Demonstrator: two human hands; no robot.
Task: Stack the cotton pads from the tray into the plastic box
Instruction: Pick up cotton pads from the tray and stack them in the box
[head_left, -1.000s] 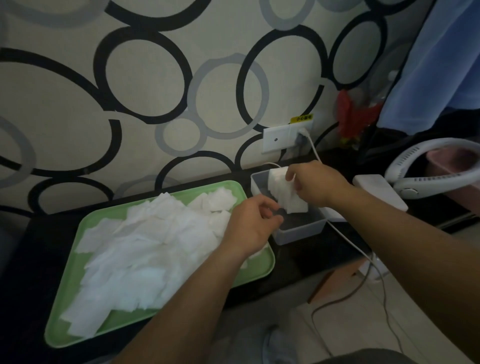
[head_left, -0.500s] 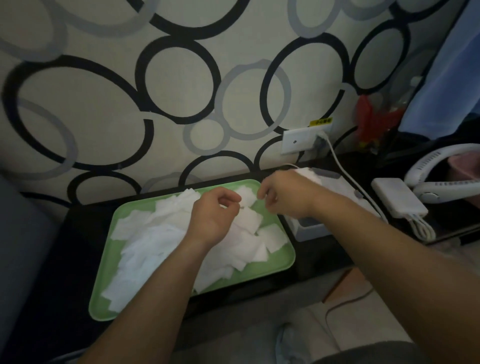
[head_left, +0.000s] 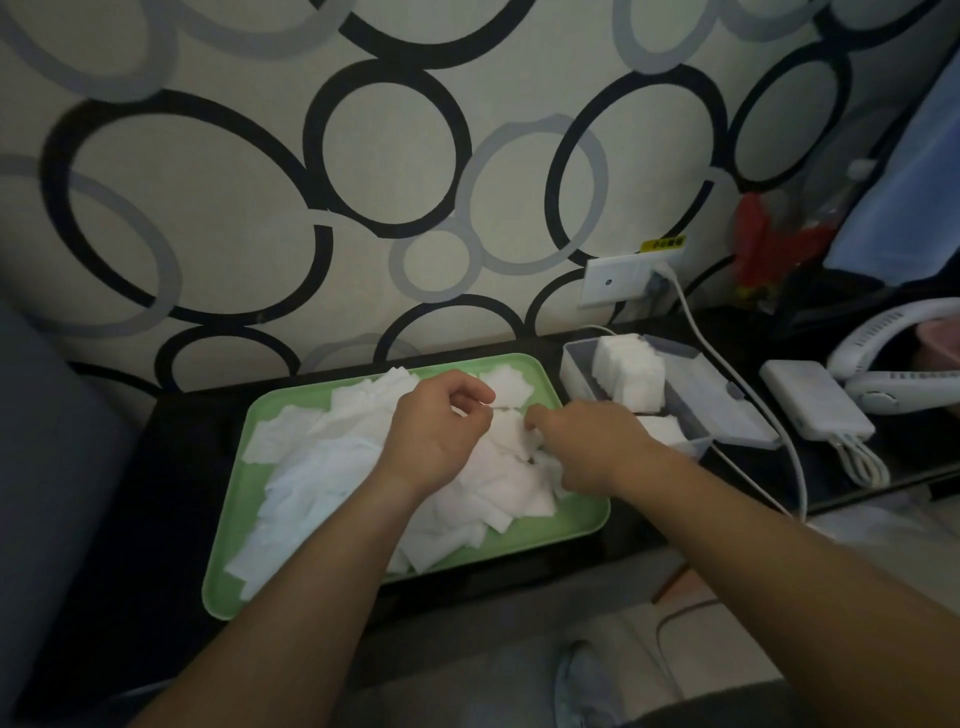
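You are picking the next piece out of the heap of cotton pads (head_left: 332, 467) that fills the green tray (head_left: 228, 582), so take one sheet at a time. Peel the loose pad (head_left: 511, 436) by its edge and let its neighbours drop away before you lift. Pull it flat between both hands so that it lands square. These sheets look thin and clingy, and a hasty tug would likely drag several along or fold a corner. The plastic box (head_left: 696, 410) stands on the bench (head_left: 171, 467) just beside the tray's far right corner. It already holds stacked pads (head_left: 628, 374) that rise above its rim, so I judge a gentle, level placement is best to avoid toppling them. Your left hand (head_left: 441, 421) hovers over the far right part of the tray, back upward and fingers curled, with thumb and forefinger pinching the loose pad's near edge. Your right hand (head_left: 587, 447) reaches in over the tray's right rim with its fingertips at the same pad. From here I cannot tell whether they grip it or merely touch it.
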